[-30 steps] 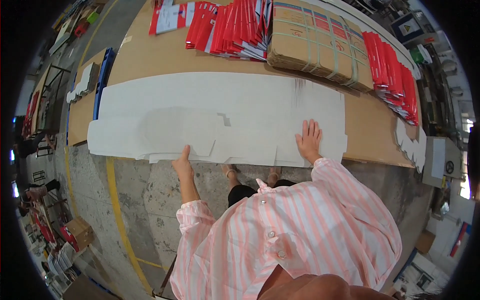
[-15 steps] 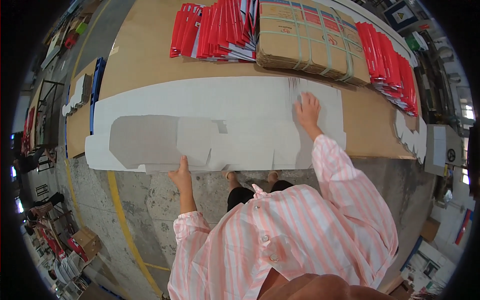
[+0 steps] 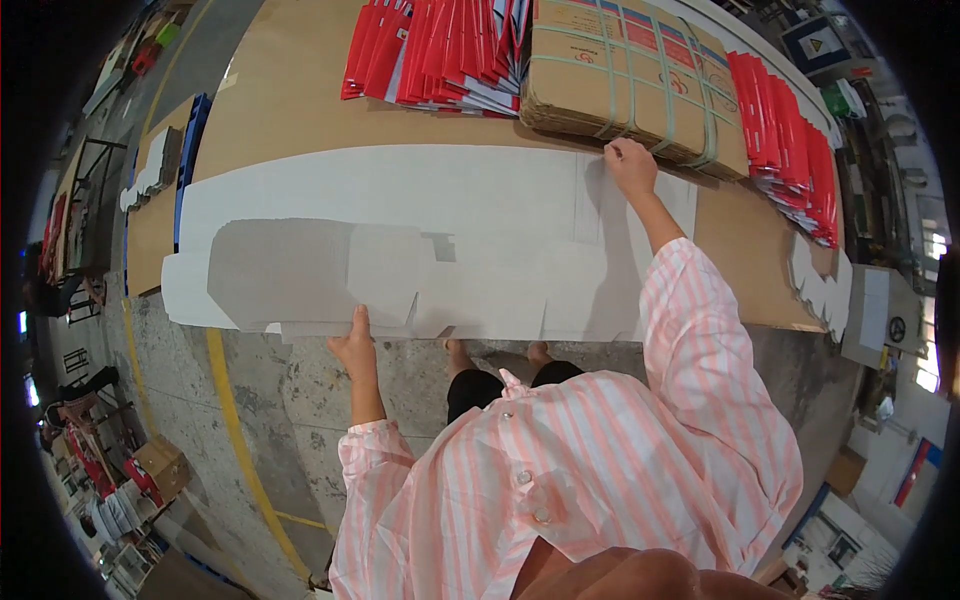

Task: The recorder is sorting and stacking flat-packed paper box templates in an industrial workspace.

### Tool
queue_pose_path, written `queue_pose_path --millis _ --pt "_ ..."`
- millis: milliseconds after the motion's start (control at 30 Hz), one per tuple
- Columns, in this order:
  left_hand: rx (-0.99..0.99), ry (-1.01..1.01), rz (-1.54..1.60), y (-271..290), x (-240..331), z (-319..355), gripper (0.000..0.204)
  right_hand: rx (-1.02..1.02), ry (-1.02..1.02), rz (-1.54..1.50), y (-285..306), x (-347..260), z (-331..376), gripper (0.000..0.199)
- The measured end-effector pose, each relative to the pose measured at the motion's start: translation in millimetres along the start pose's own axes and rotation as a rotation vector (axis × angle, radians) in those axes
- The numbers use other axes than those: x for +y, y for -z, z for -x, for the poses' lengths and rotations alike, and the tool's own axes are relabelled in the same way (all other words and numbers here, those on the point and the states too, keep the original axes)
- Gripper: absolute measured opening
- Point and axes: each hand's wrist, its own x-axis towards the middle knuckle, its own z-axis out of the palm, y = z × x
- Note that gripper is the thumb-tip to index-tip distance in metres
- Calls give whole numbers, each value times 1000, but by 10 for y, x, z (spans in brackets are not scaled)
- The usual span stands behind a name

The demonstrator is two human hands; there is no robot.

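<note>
A long white cardboard sheet (image 3: pixel 520 210) with cut slits and flaps lies across the near part of the table. Smaller grey-white cut pieces, or a shaded part, show on its left half. My left hand (image 3: pixel 356 350) grips the sheet's near edge, thumb on top and the other fingers hidden below. At the far edge, toward the right end, my right hand (image 3: pixel 632 168) is closed with bent fingers. Its fingertips touch or nearly touch the sheet there; what they pinch, if anything, is hidden. Just beyond it sits a strapped bundle of flat brown cartons (image 3: pixel 620 85).
Red-and-white flat packets (image 3: pixel 440 60) lie fanned left of the bundle, with more red packets (image 3: pixel 790 140) to its right. White cut cardboard pieces (image 3: pixel 820 280) stand at the table's right edge. Brown board (image 3: pixel 300 110) covers the table. A yellow line (image 3: pixel 240 430) crosses the concrete floor.
My right hand has moved away from me, from lying spread on the sheet to its far edge, and its fingers have closed. Dark streaks near the far edge no longer show. My left hand keeps its grip.
</note>
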Motion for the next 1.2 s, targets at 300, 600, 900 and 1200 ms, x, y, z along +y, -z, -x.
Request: queue_pose_path --millis 300,600,900,1200 --pt "33 -146 218 -75 -183 -52 16 -194 13 119 -497 -31 -54 26" --pt "-60 27 65 -21 -34 5 18 53 -101 1 -190 -35 289 20" --pt "-67 -101 123 -37 -113 -31 24 -155 -126 60 -288 461 317 34" --pt "-34 -194 57 -3 -123 -43 23 -211 -121 -36 -210 437 92 28"
